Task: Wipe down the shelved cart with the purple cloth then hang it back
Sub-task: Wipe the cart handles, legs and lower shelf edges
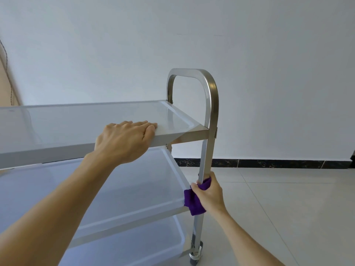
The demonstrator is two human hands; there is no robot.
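A stainless steel cart (pixel 208 112) with three shelves fills the left and centre of the head view. Its arched handle frame rises at the right end. My left hand (pixel 124 141) rests palm down over the front rim of the top shelf (pixel 76 120), fingers curled over the edge. My right hand (pixel 209 194) grips the near upright post at the level of the middle shelf (pixel 134 189), with the purple cloth (pixel 194 202) wrapped around the post inside the grip. A corner of the cloth hangs below my fingers.
The bottom shelf (pixel 134 246) shows below, and a caster wheel (pixel 196 256) sits under the post. A white wall stands close behind the cart, with a dark marbled skirting (pixel 269 163). Pale floor tiles spread to the right.
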